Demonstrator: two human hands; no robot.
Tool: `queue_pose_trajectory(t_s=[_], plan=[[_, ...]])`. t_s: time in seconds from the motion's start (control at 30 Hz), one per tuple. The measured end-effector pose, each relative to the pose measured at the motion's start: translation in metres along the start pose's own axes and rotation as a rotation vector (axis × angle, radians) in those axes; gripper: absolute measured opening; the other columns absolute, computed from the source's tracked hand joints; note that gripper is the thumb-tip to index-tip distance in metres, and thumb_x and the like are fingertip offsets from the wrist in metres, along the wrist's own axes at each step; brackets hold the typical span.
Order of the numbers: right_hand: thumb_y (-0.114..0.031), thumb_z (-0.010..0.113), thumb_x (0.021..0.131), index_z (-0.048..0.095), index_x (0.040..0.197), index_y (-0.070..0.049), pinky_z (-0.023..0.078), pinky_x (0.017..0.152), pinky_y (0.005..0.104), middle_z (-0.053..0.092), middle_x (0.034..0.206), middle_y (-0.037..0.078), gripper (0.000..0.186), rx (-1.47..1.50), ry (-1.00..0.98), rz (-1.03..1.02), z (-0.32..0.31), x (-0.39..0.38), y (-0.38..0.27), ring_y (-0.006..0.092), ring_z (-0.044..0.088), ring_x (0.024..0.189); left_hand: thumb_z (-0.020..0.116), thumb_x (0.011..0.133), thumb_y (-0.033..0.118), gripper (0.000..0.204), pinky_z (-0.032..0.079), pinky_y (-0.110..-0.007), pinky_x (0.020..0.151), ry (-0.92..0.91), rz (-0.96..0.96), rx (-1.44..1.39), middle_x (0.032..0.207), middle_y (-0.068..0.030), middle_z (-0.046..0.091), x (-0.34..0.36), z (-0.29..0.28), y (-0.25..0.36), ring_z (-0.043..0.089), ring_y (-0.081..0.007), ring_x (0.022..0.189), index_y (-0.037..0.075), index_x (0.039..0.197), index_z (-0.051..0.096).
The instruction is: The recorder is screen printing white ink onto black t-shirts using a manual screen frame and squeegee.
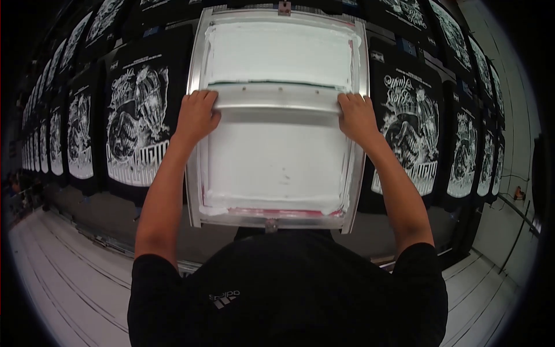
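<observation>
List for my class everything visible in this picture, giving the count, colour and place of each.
Frame: one, silver, centre
Squeegee: one, silver, across the frame
White coating: one, white, inside the frame
Small fittings: two, reddish and greyish, frame's far and near edges
Printed shirts: many, black with white prints, rows on both sides
Floor: one, pale with dark lines, lower left and right
Thin pole: one, dark, right
Left hand: one, bare, gripping squeegee's left end
Right hand: one, bare, gripping its right end
Forearms: two, bare, below the hands
Worn top: one, black, bottom centre
</observation>
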State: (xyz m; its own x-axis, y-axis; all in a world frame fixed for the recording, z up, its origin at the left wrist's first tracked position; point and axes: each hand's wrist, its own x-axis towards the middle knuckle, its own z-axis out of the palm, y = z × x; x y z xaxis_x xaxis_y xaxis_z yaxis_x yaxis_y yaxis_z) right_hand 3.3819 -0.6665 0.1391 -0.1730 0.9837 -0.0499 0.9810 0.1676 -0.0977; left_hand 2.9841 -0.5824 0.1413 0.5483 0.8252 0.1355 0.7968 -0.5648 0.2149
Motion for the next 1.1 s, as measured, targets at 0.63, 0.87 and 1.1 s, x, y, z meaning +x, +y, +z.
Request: queue_pose_trajectory(t_s=[0.63, 0.87, 1.1], plan=[[-0.001, 0.065, 0.056, 0.063, 0.101, -0.008, 0.033, 0.109, 0.0560, 0.066, 0.096, 0.009, 0.045, 0.252, -0.149, 0.076, -0.010, -0.271, -0.124, 0.0294, 0.060, 0.097, 0.070, 0.059, 0.002, 0.036, 0.043, -0.044, 0.085, -0.080, -0.058, -0.191, 0.091, -0.0096, 0.063, -0.273, -0.039, 0.105, 0.060, -0.0290, 0.091, 0.005, 0.093, 0.061], [-0.001, 0.067, 0.055, 0.062, 0.098, -0.008, 0.034, 0.110, 0.0540, 0.065, 0.093, 0.009, 0.044, 0.177, 0.040, 0.074, 0.007, -0.155, -0.074, 0.0299, 0.060, 0.094, 0.066, 0.057, -0.003, 0.036, 0.043, -0.044, 0.086, 0.051, -0.029, -0.134, 0.093, -0.0123, 0.066, -0.160, 0.007, 0.055, 0.062, -0.0311, 0.090, 0.004, 0.092, 0.062], [-0.008, 0.068, 0.063, 0.070, 0.107, -0.013, 0.048, 0.096, 0.0455, 0.069, 0.093, 0.014, 0.045, 0.006, 0.062, 0.096, -0.009, 0.050, 0.008, 0.0340, 0.063, 0.092, 0.071, 0.059, 0.005, 0.037, 0.052, -0.045, 0.074, 0.062, -0.037, -0.034, 0.078, -0.0201, 0.066, 0.058, 0.016, -0.028, 0.065, -0.0385, 0.078, 0.005, 0.096, 0.070]])
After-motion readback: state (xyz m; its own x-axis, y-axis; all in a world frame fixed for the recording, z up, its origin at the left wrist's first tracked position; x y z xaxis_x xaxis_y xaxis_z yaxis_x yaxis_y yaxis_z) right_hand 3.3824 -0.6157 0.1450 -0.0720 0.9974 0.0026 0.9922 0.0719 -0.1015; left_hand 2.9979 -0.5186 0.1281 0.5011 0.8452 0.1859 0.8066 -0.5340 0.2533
